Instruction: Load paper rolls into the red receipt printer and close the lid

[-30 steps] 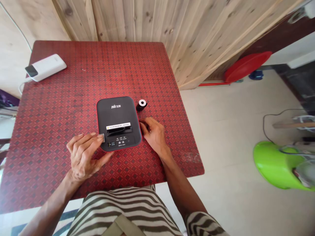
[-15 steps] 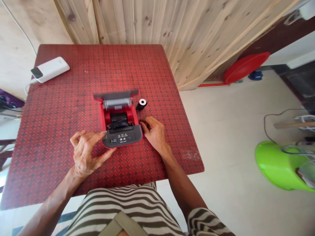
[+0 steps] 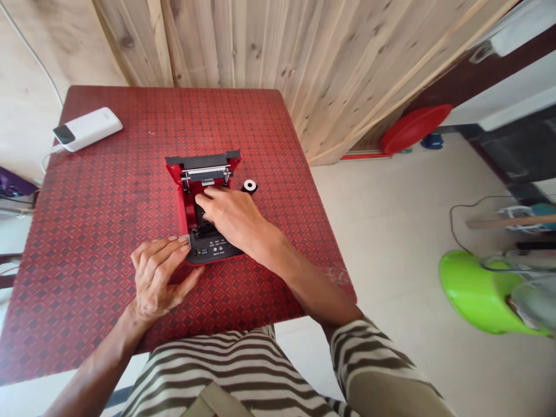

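A small red and black label printer [image 3: 212,250] sits on the table, its lid [image 3: 202,162] raised so that the roller inside shows. My left hand [image 3: 158,272] grips its front left corner, with fingers on the panel edge and the thumb low at the front. Over the open bay lies my right hand [image 3: 234,214], its fingers curled down inside. The fingertips are hidden, as is most of the black material in the bay. Behind the printer's right side, a black roll with a white end [image 3: 249,185] stands on the table, partly covered by my hand.
The table [image 3: 143,133] has a red patterned top. A white power bank [image 3: 89,128] with a cable lies at the far left. Wooden panelling [image 3: 243,40] rises behind the table. On the floor to the right are a green plastic stool [image 3: 469,295] and a red basin [image 3: 412,130].
My right hand has moved from beside the printer's right side up and left into its bay. The lid was blurred by motion and now appears still. My left hand keeps its hold.
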`<state>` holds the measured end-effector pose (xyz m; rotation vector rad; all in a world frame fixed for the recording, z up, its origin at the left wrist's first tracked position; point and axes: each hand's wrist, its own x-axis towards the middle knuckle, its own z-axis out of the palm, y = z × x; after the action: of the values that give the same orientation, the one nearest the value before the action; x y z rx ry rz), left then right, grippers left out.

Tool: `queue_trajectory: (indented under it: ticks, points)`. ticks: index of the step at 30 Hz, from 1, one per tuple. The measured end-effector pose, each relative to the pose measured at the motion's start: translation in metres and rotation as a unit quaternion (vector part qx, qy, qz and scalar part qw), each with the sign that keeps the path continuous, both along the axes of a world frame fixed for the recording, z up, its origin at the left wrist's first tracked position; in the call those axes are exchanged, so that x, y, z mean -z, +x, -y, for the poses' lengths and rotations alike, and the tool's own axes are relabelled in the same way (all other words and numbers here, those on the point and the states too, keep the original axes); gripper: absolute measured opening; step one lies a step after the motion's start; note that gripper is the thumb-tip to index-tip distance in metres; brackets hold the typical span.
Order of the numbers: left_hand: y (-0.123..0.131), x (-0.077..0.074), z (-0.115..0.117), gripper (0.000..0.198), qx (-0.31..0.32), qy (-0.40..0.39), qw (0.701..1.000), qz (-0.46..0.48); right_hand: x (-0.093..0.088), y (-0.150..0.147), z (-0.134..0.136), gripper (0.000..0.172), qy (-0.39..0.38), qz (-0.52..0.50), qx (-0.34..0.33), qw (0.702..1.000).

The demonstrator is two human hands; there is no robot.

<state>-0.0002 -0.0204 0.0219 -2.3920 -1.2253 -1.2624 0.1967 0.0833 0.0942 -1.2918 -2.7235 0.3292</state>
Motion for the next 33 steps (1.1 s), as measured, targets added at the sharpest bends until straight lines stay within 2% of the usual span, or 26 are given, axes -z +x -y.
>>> queue_trajectory:
  ticks: [5,11,14,17,20,23,26,28,30,33]
  points:
    - [0.001,0.0,0.0,0.074,0.005,-0.003,1.0,0.002,0.0,-0.018,-0.018,0.02,-0.026,0.044,-0.016,0.999]
    - [0.001,0.0,0.0,0.074,0.005,-0.014,1.0,0.005,-0.016,-0.006,-0.011,0.019,-0.025,0.038,-0.033,0.998]
    - [0.001,0.0,0.0,0.074,0.007,-0.013,1.0,0.005,-0.027,0.016,0.007,0.017,-0.004,-0.064,0.009,0.998]
    - [0.0,0.001,-0.001,0.073,0.006,-0.014,1.0,0.004,-0.027,0.052,0.026,0.02,-0.005,-0.255,0.072,0.964]
    - [0.001,0.001,-0.001,0.074,0.01,-0.016,1.0,0.005,-0.006,0.087,0.042,0.025,-0.056,-0.401,0.176,0.897]
    - [0.002,0.002,-0.002,0.076,0.016,-0.014,1.0,0.007,0.033,0.105,0.056,0.024,-0.091,-0.437,0.26,0.856]
    - [0.003,0.001,-0.004,0.076,0.02,-0.008,1.0,0.004,0.071,0.104,0.067,0.027,-0.124,-0.435,0.277,0.848]
    - [0.005,0.0,-0.005,0.076,0.021,-0.003,1.0,0.0,0.086,0.101,0.072,0.027,-0.144,-0.426,0.276,0.85]
    - [0.006,-0.001,-0.006,0.076,0.017,0.002,1.0,-0.004,0.09,0.102,0.074,0.029,-0.154,-0.415,0.264,0.857]
    - [0.006,-0.002,-0.006,0.075,0.004,0.004,1.0,-0.01,0.079,0.116,0.071,0.046,-0.194,-0.395,0.234,0.867]
